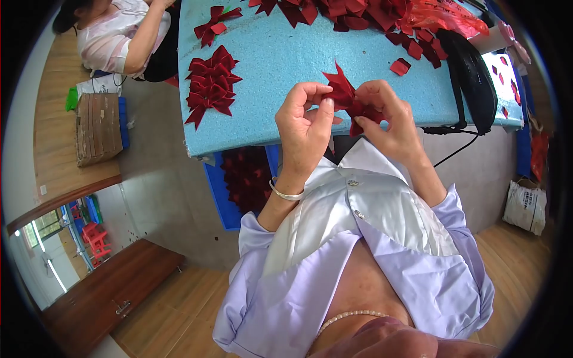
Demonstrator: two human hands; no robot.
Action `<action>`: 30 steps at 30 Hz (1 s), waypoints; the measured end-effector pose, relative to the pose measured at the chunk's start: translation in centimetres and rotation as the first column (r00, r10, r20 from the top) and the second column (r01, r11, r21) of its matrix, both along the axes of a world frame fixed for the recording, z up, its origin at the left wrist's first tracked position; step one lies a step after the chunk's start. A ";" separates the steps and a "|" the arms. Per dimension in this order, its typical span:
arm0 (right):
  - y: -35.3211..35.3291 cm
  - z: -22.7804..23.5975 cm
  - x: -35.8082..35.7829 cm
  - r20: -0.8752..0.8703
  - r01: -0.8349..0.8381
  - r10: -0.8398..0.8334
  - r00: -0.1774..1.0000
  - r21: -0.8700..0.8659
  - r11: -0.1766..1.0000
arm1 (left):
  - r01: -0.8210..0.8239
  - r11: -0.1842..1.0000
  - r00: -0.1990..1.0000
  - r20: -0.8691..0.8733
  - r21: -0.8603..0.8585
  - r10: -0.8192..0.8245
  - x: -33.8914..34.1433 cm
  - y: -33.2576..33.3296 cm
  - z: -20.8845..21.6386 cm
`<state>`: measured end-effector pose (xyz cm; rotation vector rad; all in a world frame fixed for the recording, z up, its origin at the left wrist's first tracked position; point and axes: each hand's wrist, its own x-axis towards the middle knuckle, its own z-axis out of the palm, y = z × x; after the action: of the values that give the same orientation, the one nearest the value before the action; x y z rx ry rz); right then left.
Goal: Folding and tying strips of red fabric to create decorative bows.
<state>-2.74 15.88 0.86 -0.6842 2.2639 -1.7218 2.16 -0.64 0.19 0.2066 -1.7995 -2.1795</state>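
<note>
Between my two hands, just over the near edge of the light blue table (262, 122), is a dark red ribbon bow (341, 89). My left hand (306, 113) has its thumb and fingers pinched at the bow's left side. Round its lower middle, the fingers and thumb of my right hand (388, 116) are closed, partly hiding it. A cluster of similar red bows (212, 83) lies on the table to the left. Another loose red bow (216, 25) sits farther back.
Red ribbon pieces (358, 12) heap along the far side, beside a red plastic bag (447, 18). A black bag (474, 80) hangs at the table's right. Below the table stands a blue bin (219, 197) of red bows. Another person (122, 39) sits at the far left near a cardboard box (98, 129).
</note>
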 end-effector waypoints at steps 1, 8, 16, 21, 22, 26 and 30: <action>0.2 -0.1 -0.4 0.013 -0.027 0.028 1.000 -0.042 0.999 | -0.007 0.972 1.000 -0.031 -0.234 -0.001 0.0 -0.5 -0.1; 1.0 0.4 -2.1 0.253 -0.152 0.200 0.947 -0.196 0.969 | 0.031 0.926 0.971 -0.206 -0.376 -0.117 -1.3 -1.7 0.5; 1.6 1.2 -2.6 0.106 -0.243 0.252 0.962 -0.093 0.966 | 0.045 0.673 0.933 -0.210 -0.738 -0.293 -1.1 -1.7 1.8; 0.9 1.7 -2.6 -0.287 -0.198 0.216 0.933 0.090 0.976 | 0.151 0.788 0.962 -0.094 -0.597 -0.255 -0.5 -1.2 1.3; 0.1 2.1 -2.2 -0.343 -0.150 0.133 0.930 -0.023 0.988 | 0.143 0.785 0.961 -0.107 -0.603 -0.257 -0.6 -1.1 0.6; -0.4 1.5 -2.0 -0.609 -0.035 0.076 0.789 0.079 0.996 | 0.218 0.914 0.972 -0.005 -0.343 -0.233 -1.0 -0.5 -0.3; -0.6 0.6 -1.9 -0.583 -0.026 0.071 0.810 0.085 0.996 | 0.334 0.941 0.932 0.170 -0.058 -0.321 -1.4 -0.8 -1.0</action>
<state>-4.68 15.27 1.49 -1.4102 2.6387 -1.5366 0.78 -1.43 -0.84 0.0626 -2.1458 -2.3558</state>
